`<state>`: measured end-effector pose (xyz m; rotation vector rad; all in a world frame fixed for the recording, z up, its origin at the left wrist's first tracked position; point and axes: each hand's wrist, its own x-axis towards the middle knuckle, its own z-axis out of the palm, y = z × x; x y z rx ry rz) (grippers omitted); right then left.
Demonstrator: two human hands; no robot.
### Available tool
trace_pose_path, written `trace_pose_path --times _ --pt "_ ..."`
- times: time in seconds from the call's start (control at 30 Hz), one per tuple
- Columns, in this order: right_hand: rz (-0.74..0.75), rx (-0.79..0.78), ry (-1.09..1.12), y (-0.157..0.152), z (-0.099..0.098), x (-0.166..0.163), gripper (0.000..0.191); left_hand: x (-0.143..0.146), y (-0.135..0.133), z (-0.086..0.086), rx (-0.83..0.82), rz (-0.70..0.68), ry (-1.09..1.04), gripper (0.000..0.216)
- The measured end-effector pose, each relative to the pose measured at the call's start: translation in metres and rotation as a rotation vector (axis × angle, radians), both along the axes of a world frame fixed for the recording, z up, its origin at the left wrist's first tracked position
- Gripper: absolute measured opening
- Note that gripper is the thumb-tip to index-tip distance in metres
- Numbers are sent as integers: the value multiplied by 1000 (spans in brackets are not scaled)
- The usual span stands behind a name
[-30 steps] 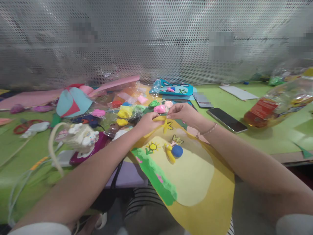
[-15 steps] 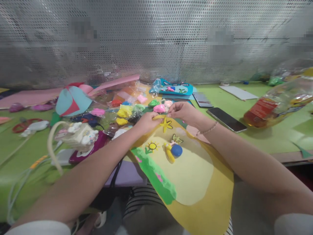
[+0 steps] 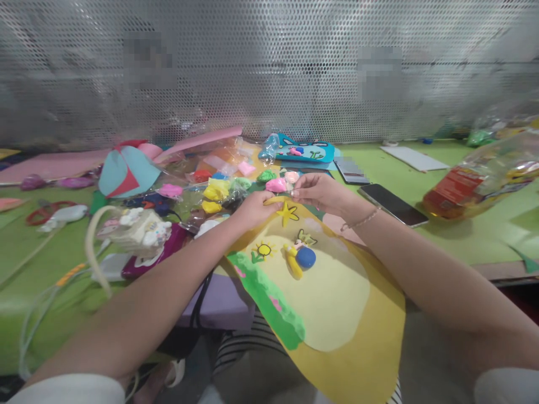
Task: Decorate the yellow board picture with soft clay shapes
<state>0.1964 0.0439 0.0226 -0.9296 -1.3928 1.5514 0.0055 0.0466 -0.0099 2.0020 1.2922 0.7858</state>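
A yellow paper sheet [image 3: 362, 359] lies across my lap and the table edge. On it are a pale yellow oval, a green clay grass strip [image 3: 269, 306], a small sun [image 3: 264, 249], a yellow and blue clay snail [image 3: 300, 259] and a yellow clay star [image 3: 286, 212]. My left hand [image 3: 255, 210] is closed, pinching the sheet's far edge just left of the star. My right hand [image 3: 318, 193] is closed too, fingertips pinched on something small I cannot make out, just above the star.
Bags of coloured clay [image 3: 217, 193] crowd the green table [image 3: 463, 235] behind the sheet. A phone [image 3: 393, 205] lies to the right, a plastic bag with a red label [image 3: 480, 182] farther right. A plush charm with cable [image 3: 135, 233] sits left; perforated metal wall [image 3: 269, 67] behind.
Both hands stay at the sheet's far edge by the star. The right fingers have shifted slightly; nothing else moved.
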Motion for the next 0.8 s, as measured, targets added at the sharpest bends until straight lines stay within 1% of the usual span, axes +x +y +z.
trace_pose_path --times 0.07,0.13,0.3,0.43,0.57,0.67,0.8 --pt "3 13 -7 0 1 0 27 0 -1 0 -1 7 -4 27" --pt "3 4 -13 -1 2 0 27 1 -2 1 -3 9 1 26" --pt "8 -73 -22 -1 2 3 5 1 -2 4 12 5 19 25" --pt "21 -121 -26 -2 4 2 14 1 1 2 11 -11 17 27" --pt "-41 -145 -19 0 2 0 13 1 1 1 23 -16 6 25" --pt "-87 -142 22 3 -1 1 16 1 -2 3 9 -2 19 23" --pt "-96 -149 28 4 -1 1 16 2 -3 4 -5 -1 14 24"
